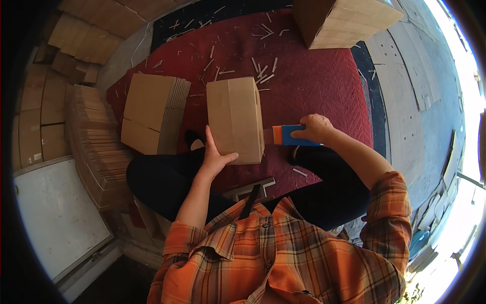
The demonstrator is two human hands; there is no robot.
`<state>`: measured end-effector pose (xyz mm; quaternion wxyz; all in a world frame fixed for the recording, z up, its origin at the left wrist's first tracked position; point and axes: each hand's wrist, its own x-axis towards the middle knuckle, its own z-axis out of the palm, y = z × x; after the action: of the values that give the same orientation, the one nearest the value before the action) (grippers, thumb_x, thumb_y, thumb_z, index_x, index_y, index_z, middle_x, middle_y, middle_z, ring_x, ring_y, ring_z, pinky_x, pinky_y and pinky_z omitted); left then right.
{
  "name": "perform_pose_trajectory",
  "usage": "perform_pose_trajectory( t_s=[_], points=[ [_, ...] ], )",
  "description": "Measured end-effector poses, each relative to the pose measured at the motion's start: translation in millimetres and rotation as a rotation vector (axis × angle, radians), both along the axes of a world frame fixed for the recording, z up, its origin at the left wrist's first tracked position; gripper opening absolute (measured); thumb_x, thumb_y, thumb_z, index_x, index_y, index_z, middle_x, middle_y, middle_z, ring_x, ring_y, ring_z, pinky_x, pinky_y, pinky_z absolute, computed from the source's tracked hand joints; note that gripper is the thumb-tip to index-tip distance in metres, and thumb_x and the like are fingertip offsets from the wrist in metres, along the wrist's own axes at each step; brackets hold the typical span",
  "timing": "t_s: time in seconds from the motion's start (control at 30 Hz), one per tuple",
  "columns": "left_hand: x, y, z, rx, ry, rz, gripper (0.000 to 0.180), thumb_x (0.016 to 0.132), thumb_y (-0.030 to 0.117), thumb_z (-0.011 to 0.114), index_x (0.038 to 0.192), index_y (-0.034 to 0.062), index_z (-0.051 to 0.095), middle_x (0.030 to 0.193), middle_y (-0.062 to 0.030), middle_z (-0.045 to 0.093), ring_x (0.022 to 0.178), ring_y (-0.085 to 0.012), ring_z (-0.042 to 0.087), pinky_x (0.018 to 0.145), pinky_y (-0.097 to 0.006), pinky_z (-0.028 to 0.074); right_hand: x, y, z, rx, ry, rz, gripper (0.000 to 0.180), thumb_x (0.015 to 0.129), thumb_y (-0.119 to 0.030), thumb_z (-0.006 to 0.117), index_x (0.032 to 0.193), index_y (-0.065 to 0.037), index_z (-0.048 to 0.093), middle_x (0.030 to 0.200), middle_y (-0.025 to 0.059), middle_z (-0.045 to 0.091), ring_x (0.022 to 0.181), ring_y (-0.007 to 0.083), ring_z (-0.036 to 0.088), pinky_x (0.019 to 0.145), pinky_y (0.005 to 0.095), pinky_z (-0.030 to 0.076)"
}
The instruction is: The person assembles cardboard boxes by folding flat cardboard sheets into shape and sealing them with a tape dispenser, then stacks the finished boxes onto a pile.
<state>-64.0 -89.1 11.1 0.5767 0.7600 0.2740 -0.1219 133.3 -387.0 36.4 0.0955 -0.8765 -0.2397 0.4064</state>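
Cardboard box [234, 119], just one in hand, is near the middle of the red mat [319, 83], a bit closer to the near edge; from my end I can't tell if it's resting on the mat or held just off it.

Going big to small: that's one mat, with the person's two dark-clad legs [164, 169] bent over its near edge. One bigger box [349, 23] is parked at the far right corner. One bundle of flattened cardboard [147, 109] lies by the left edge, and one taller flat-packed stack [96, 137] stands just past that edge.

Two hands on my feed, both busy. Left hand [216, 157] has the box: thumb pressed on the face turned up at me, index finger stretched along the left side, and I can't make out the other fingers. Right hand [315, 129] is wrapped around one blue-and-orange tool [296, 135], orange end pointing at the box's right side. Something thin and brownish pokes out of that end, but I honestly can't tell if it touches.

Smallest stuff: pale cardboard strips [266, 33], way too many to count, mostly toward the far edge, plus one loner [299, 172] near the right knee.
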Motion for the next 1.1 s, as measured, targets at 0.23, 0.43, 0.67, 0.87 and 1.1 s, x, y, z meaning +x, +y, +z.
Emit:
perform_pose_trajectory(
  t_s=[0.23,0.43,0.67,0.87,1.1],
  points=[
    [-0.2,-0.6,-2.9,0.012,0.004,0.011,0.133,0.064,0.006,0.085,0.155,0.0181,-0.011,0.154,-0.0206,0.020,0.141,-0.0339,0.027,0.114,-0.044,0.031,-14.6,39.8,-11.6,0.004,-0.010,0.011,0.054,0.077,-0.056,0.068,0.100,-0.007,0.073,0.099,0.0148,0.071,0.101,0.0315,0.066,0.089,0.0414,0.051],
    [-2.5,2.1,-2.6,0.001,-0.036,0.054,0.133,0.062,0.004,0.085,0.155,0.0164,-0.009,0.151,-0.0213,0.024,0.137,-0.0344,0.033,0.111,-0.043,0.035,-10.9,83.9,19.6,-0.155,0.039,-0.012,0.047,0.079,-0.046,0.069,0.102,-0.006,0.073,0.106,0.0145,0.071,0.101,0.0292,0.068,0.085,0.0383,0.054],
    [4.3,-2.2,6.2,-0.092,-0.052,0.085,0.137,0.061,0.003,0.087,0.155,0.0146,-0.012,0.152,-0.0219,0.031,0.139,-0.0307,0.035,0.111,-0.042,0.035,-42.8,110.3,-36.9,-0.148,-0.233,0.024,0.030,0.080,-0.030,0.065,0.092,-0.004,0.074,0.096,0.0172,0.072,0.094,0.0305,0.071,0.081,0.0388,0.056],
    [14.0,24.8,-8.0,-0.213,0.109,0.147,0.129,0.073,0.027,0.086,0.154,0.0134,-0.013,0.150,-0.0189,0.038,0.136,-0.0292,0.041,0.110,-0.039,0.037,-24.8,107.7,-13.3,-0.073,-0.336,-0.230,0.032,0.078,-0.036,0.069,0.091,-0.008,0.075,0.094,0.0158,0.073,0.090,0.0313,0.071,0.080,0.0402,0.056],
    [13.3,-10.2,-9.9,-0.330,0.001,0.258,0.073,0.092,0.035,0.068,0.146,0.0035,0.031,0.138,-0.0149,0.051,0.127,-0.0240,0.049,0.105,-0.034,0.039,-0.4,121.2,14.2,-0.075,-0.366,-0.124,0.033,0.078,-0.039,0.070,0.089,-0.008,0.075,0.090,0.0150,0.072,0.087,0.0310,0.071,0.079,0.0414,0.055]
  ],
)
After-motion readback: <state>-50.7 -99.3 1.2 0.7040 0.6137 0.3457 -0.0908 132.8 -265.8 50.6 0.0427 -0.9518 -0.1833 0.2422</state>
